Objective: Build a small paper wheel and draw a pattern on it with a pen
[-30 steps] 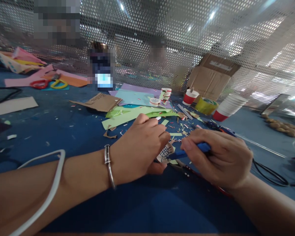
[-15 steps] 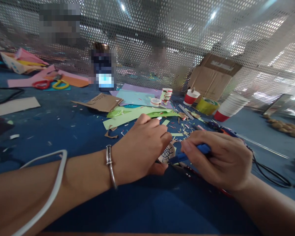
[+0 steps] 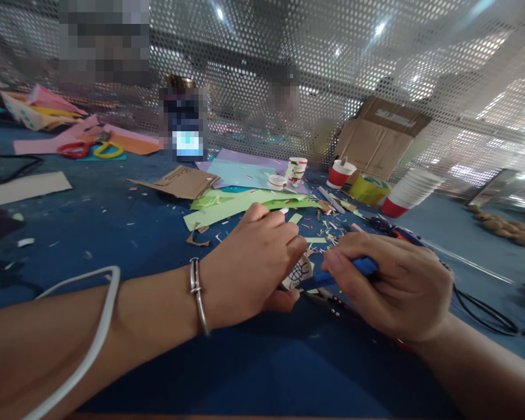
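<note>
A small pale disc [image 3: 298, 273] with dark blue line markings is pinched between the fingers and thumb of my left hand [image 3: 262, 262], which hides part of it. My right hand [image 3: 391, 286] is closed around a blue marker [image 3: 332, 276], its tip end at the disc's lower edge. Beneath the marker and my right hand lies a pair of scissors [image 3: 324, 296], partly covered. Scraps of cut paper [image 3: 328, 230] are scattered just beyond both hands.
Green paper strips [image 3: 227, 209] and a cardboard piece [image 3: 181, 182] lie ahead. Stacked paper cups [image 3: 411, 191], yellow tape [image 3: 370, 189] and a red-and-white cup [image 3: 341, 173] stand at right. Red and yellow scissors [image 3: 90, 149] rest far left. A white cable [image 3: 100, 326] crosses my left forearm.
My hands stay almost in place. The marker has shifted very slightly at the disc, and its dark lines look a little different.
</note>
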A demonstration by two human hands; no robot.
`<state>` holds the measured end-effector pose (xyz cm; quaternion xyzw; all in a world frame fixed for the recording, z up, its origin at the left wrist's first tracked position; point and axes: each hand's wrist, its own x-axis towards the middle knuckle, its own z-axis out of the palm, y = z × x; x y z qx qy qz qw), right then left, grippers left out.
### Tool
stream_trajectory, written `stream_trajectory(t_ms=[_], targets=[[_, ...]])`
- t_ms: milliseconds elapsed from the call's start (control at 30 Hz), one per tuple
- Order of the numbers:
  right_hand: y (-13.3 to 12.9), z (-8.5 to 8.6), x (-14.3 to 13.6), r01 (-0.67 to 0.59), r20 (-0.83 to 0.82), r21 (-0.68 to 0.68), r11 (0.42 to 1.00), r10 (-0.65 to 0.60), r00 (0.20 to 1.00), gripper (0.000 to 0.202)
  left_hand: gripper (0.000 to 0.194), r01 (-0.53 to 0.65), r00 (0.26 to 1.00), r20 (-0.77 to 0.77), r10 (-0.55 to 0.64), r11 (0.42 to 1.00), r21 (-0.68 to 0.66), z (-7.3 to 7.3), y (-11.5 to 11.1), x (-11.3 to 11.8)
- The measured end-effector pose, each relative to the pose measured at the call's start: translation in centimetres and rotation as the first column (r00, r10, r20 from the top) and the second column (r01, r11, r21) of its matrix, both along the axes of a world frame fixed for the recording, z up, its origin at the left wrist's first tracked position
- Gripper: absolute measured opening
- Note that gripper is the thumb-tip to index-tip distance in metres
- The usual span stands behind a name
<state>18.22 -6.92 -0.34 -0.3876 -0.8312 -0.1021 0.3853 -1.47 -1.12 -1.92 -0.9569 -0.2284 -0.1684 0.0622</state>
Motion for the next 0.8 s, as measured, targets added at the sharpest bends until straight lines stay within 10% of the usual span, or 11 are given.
stream_trajectory(t_ms=[800], targets=[[-0.04,0.06,-0.14,-0.05,-0.047,-0.013,0.999,0.049,0.998,0.015,0.037,0.011,1.0,0.015,-0.011,1.0,0.004,-0.01,-0.02,0.0]])
